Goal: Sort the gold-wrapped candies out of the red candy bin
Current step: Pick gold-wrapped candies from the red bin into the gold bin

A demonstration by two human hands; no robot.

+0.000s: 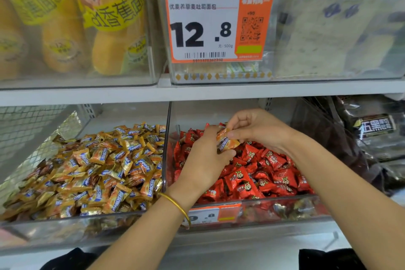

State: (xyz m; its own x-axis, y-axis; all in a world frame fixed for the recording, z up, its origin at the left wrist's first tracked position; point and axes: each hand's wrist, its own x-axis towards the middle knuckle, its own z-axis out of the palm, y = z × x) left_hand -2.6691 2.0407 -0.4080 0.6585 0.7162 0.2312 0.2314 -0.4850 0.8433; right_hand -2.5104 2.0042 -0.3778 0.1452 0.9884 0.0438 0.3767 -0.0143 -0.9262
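One gold-wrapped candy (225, 142), held just above the heap of red-wrapped candies (252, 182) toward the back of the red candy bin (274, 205). Pinched at its upper end by the curled fingertips of the right hand (256, 129); cradled lower down by the left hand (203, 160), thumb and folded fingers closed round it from the side. Possibly further pieces tucked in the left palm; impossible to tell.

Probably very light: a firm centre inside a crinkly, slick foil pillow. Not fragile, but easy to lose from a loose pinch. Best taken across the plump middle or by a flat crimped end seam, with gentle pressure only.

Seemingly more gold wrappers low behind the front wall of the bin, under the red layer, blurred; probably more picking to do. Just left, beyond a clear divider (167, 138), a neighbouring bin (65, 226) heaped with matching gold candies (98, 171), likely the right home for this one. A thin gold bangle (175, 204) on the left wrist. To the right, dark packets (372, 129) stacked beside the bin. Overhead, a white shelf (197, 92) carrying clear boxes (76, 81) and an orange price tag (217, 26) marked 12.8.
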